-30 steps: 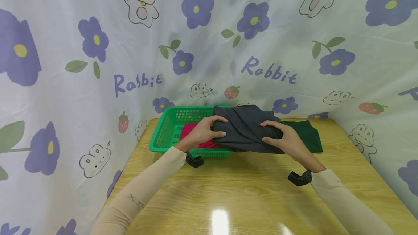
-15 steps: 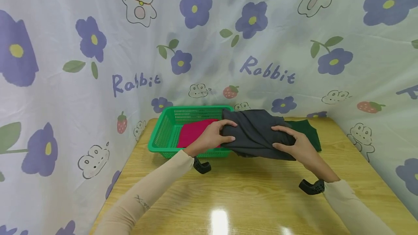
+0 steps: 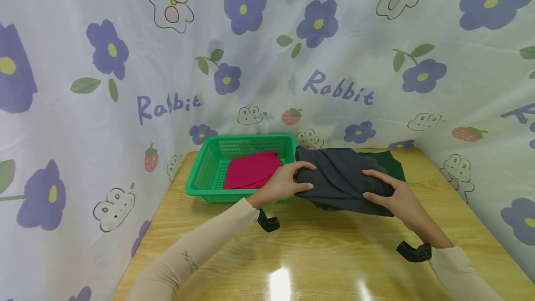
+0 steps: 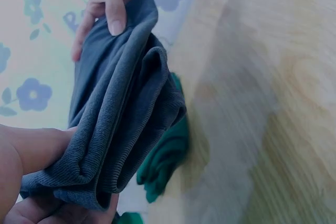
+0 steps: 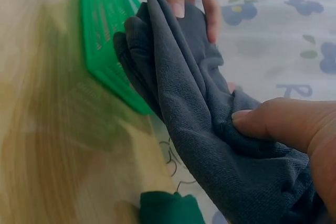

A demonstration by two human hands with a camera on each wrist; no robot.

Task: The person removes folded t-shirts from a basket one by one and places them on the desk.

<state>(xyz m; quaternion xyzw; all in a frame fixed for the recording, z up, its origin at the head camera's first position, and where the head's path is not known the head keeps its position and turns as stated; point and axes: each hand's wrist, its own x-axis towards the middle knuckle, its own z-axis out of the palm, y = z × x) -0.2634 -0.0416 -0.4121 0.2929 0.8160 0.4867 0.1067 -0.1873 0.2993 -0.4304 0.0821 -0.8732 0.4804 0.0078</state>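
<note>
A folded dark grey cloth garment is held up off the table between both hands. My left hand grips its left end, thumb on the near face and fingers over the far side. At the right end my right hand pinches it the same way. In the left wrist view the grey garment shows several stacked folds with ribbed fabric. The right wrist view shows my right thumb pressing into the grey garment. Behind it lies a dark green cloth, partly hidden.
A green plastic basket with perforated walls stands at the back left of the wooden table. Inside it lies a folded red cloth. A white curtain with flowers and rabbits hangs behind the table and along both sides.
Both hands have carried the grey garment to the right and slightly nearer, off the basket's right part. More of the red cloth shows now, and less of the green cloth.
</note>
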